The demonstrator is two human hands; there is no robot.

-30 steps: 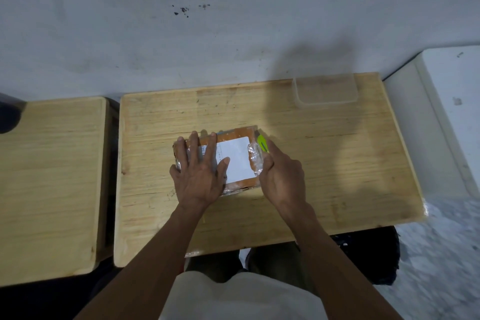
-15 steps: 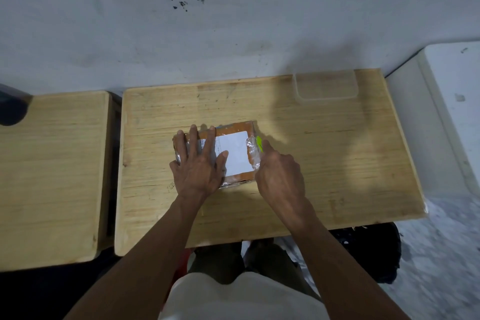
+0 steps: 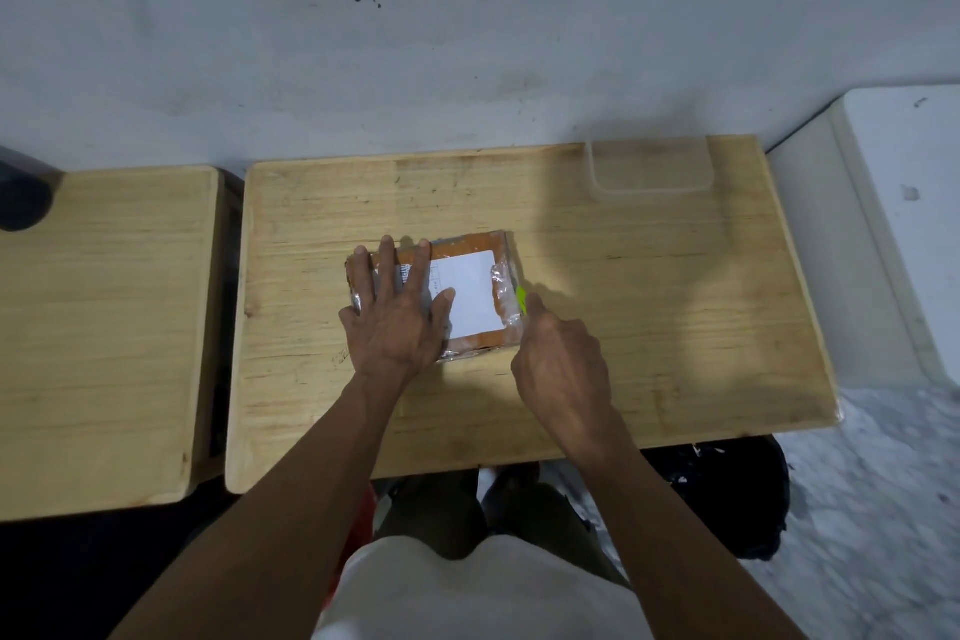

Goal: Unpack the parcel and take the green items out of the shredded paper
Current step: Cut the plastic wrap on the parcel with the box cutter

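A small brown parcel with a white label and clear tape lies flat in the middle of the wooden table. My left hand presses flat on the parcel's left half, fingers spread. My right hand is closed around a small bright green tool, whose tip touches the parcel's taped right edge. The parcel is sealed; its contents are hidden.
A clear plastic container stands at the table's back edge, right of centre. A second wooden table sits to the left across a narrow gap. A white ledge borders the right. A grey wall rises behind.
My right hand with the green tool has slid toward me along the parcel's right edge. My left hand has stayed pressed on the parcel.
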